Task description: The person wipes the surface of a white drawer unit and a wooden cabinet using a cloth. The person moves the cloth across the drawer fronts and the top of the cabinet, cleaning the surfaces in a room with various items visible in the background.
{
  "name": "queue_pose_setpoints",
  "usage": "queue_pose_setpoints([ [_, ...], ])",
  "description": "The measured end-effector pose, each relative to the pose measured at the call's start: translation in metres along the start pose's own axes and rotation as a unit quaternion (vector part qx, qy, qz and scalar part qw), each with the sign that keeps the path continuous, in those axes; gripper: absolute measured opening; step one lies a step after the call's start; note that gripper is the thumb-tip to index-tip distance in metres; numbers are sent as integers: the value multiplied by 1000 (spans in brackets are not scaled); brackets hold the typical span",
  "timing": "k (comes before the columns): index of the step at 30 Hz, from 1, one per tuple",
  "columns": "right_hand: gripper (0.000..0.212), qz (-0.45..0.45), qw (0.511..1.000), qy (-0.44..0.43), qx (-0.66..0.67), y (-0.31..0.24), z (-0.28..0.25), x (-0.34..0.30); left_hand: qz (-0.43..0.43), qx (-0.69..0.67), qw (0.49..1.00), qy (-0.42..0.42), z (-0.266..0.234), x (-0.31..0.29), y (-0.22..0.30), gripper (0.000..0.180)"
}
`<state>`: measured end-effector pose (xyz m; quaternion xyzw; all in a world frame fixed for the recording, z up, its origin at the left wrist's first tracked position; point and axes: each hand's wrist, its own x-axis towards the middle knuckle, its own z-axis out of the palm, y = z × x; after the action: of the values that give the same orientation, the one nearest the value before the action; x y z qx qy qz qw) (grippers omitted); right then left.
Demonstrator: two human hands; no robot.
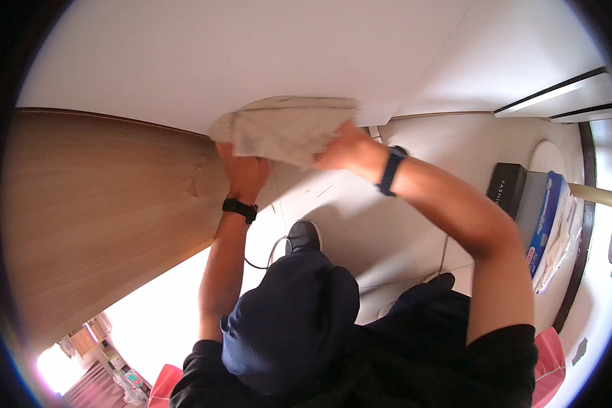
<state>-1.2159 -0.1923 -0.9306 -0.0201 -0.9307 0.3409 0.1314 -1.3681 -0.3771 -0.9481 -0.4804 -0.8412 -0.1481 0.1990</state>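
Observation:
A beige cloth (279,129) is stretched between my two hands, in front of a large white panel (251,47). My left hand (243,170) is closed on the cloth's lower left part, its fingertips partly hidden behind the fabric. At the cloth's right side, my right hand (350,146) grips it, somewhat smeared by motion. Whether the cloth presses against the white panel I cannot tell. Each wrist wears a dark band.
To the left runs a wooden board (102,183). On the pale floor (340,204) are my shoes and a thin cable (255,265). Boxes, including a black one (505,183) and a blue package (547,221), stand at the right beside a pale pole (595,195).

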Motion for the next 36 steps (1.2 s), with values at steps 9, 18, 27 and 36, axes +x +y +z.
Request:
queue_pose_setpoints([
  [9, 22, -7, 856, -413, -311, 43, 8, -14, 86, 2, 995, -55, 70, -60, 28, 41],
  [18, 23, 40, 959, 225, -168, 148, -91, -173, 422, -26, 886, -188, 97, 69, 155, 46],
  [27, 28, 11, 824, 503, -262, 92, -270, -155, 362, -50, 929, 59, -38, 219, 349, 56],
  [36, 24, 105, 770, 570, -268, 102, -323, -152, 418, 98, 898, 95, -60, 262, 389, 70],
])
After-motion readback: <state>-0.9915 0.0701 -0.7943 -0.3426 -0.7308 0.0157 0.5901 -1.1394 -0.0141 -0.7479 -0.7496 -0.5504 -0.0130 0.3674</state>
